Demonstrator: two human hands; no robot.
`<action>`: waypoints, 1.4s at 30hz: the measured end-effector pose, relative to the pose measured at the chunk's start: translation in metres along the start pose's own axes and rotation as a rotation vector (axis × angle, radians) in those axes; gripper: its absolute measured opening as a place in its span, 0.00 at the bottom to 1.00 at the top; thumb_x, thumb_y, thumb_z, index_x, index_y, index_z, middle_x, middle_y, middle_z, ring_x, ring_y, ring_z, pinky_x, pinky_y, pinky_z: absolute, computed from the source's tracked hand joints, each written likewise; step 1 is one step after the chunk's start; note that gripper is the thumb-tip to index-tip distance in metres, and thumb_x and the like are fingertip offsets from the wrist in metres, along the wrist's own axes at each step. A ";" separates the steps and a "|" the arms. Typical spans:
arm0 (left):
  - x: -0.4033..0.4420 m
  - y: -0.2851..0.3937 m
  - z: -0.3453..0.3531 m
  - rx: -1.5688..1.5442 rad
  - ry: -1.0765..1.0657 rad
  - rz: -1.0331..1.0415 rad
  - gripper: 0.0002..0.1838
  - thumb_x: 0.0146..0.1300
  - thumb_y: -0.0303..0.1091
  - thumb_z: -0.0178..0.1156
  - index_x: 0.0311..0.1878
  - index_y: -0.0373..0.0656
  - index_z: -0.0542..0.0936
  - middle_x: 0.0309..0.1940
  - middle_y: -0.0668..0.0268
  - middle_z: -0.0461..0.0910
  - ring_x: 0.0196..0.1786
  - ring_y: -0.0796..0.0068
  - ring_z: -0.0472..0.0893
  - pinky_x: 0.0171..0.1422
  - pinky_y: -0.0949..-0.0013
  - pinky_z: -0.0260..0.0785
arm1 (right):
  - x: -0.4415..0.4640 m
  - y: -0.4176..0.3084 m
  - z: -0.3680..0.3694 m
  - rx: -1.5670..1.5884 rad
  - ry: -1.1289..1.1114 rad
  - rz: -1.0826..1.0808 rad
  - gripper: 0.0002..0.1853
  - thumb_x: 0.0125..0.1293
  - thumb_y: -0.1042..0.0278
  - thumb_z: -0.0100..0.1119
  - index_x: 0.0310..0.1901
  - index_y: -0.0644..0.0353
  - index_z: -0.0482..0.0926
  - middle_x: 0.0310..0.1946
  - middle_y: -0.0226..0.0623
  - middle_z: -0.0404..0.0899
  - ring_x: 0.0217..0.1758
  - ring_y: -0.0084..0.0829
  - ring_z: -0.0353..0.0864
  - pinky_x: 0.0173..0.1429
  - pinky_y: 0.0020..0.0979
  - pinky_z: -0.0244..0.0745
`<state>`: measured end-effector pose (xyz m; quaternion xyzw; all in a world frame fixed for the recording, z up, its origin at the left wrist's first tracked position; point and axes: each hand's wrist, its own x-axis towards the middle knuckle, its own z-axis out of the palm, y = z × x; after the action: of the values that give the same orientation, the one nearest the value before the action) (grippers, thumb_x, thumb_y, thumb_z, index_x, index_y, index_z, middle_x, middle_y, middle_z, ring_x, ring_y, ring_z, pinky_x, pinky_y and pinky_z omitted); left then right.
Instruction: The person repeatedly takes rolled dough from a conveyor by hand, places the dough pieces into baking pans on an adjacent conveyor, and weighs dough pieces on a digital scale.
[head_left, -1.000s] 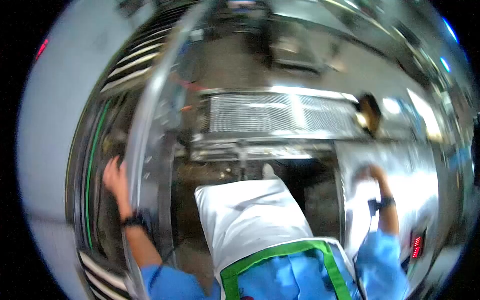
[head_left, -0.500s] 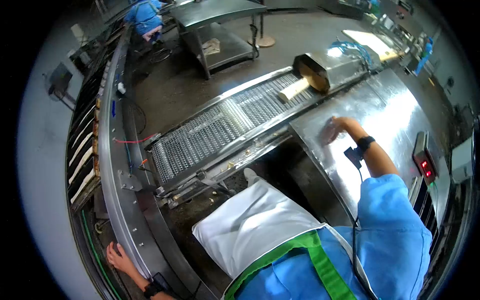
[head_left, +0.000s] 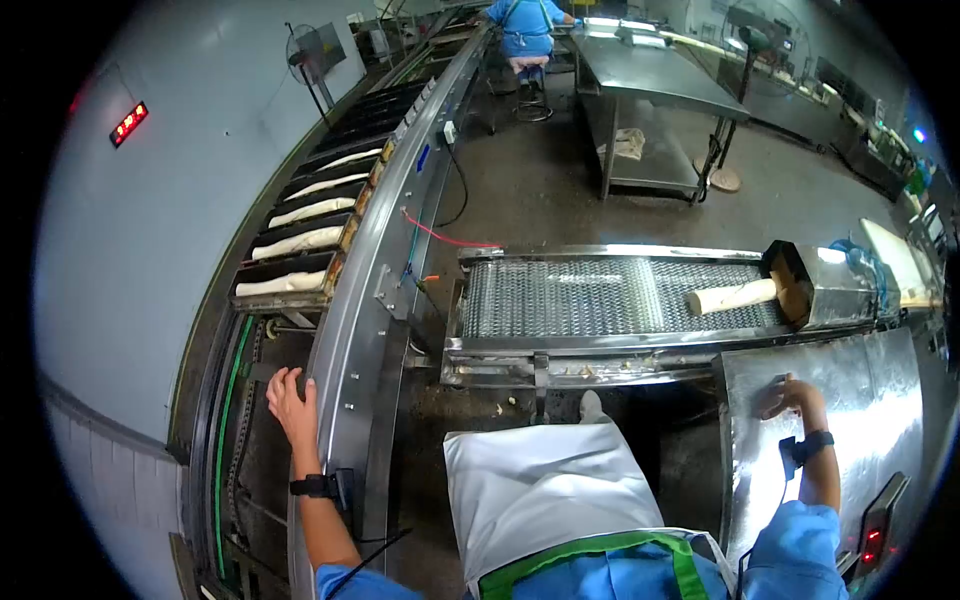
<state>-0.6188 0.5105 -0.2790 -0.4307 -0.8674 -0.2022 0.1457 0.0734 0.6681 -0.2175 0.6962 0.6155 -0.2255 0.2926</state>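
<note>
While the left hand, fingers spread and empty, rests by the steel rail, its fingertips could be pinched if the nearby chain moved. The right hand, loosely curled and empty, is over the bench; 1 dough roll lies on the mesh belt.
</note>
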 end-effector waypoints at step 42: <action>-0.029 0.435 0.128 -0.335 -0.271 1.025 0.25 0.45 0.29 0.57 0.48 0.33 0.61 0.42 0.51 0.66 0.45 0.53 0.67 0.49 0.61 0.60 | 0.037 0.068 0.049 0.240 0.127 0.036 0.64 0.30 0.33 0.62 0.61 0.64 0.34 0.58 0.68 0.33 0.54 0.56 0.61 0.54 0.38 0.61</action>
<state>-0.2610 0.7894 -0.3058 -0.8370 -0.5138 -0.1834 0.0423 0.1481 0.6568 -0.2692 0.7499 0.5890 -0.2476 0.1716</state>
